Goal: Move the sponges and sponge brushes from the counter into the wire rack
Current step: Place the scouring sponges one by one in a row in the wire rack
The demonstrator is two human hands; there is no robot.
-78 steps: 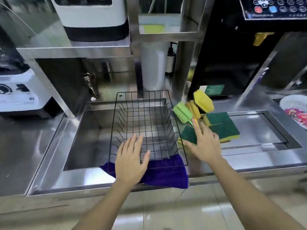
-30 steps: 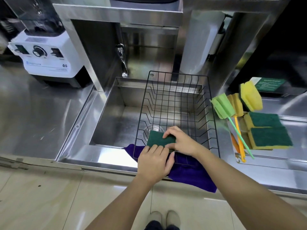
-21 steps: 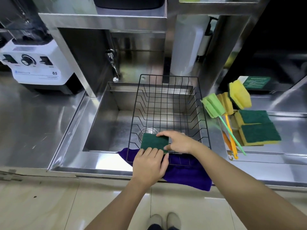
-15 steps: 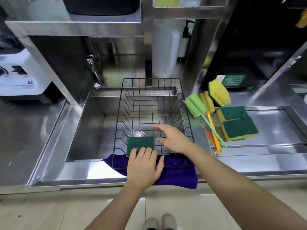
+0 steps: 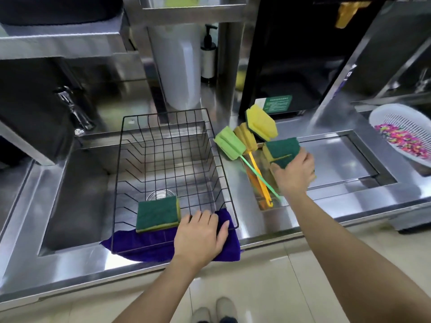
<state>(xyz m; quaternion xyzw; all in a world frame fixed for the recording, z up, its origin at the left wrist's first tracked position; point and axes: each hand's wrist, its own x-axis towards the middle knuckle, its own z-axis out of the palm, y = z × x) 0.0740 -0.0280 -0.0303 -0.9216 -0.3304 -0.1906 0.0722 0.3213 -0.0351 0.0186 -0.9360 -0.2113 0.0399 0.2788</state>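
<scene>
sponges and sponge brushes are split between two spots. one green-topped sponge (image 5: 158, 212) with a yellow underside lies inside the black wire rack (image 5: 171, 145), at its near left corner, low and left of centre in the frame. the rack sits over the steel sink (image 5: 79, 183), its near edge resting on a purple cloth (image 5: 144, 245) draped over the sink's front lip.

the left hand (image 5: 201, 238) lies flat on the cloth and the rack's near right rim, fingers spread and gripping nothing, just beside the racked sponge.

right of centre, the right hand (image 5: 295, 173) reaches onto the steel counter (image 5: 338, 159) and closes around two stacked green-and-yellow sponges (image 5: 281, 152), fingers wrapped over their far side and thumb on the near side. whether the stack is lifted or touching the counter cannot be told.

just left of that hand lie three sponge brushes: a light green sponge brush (image 5: 229, 145) nearest the rack, an orange-yellow sponge brush (image 5: 246, 138) beside it, and a bright yellow sponge brush (image 5: 261, 123) farther back. their thin handles run toward the lower right and pass beneath the right wrist.

at the right edge of the frame a white colander (image 5: 382, 117) holds small multicoloured pieces.
</scene>
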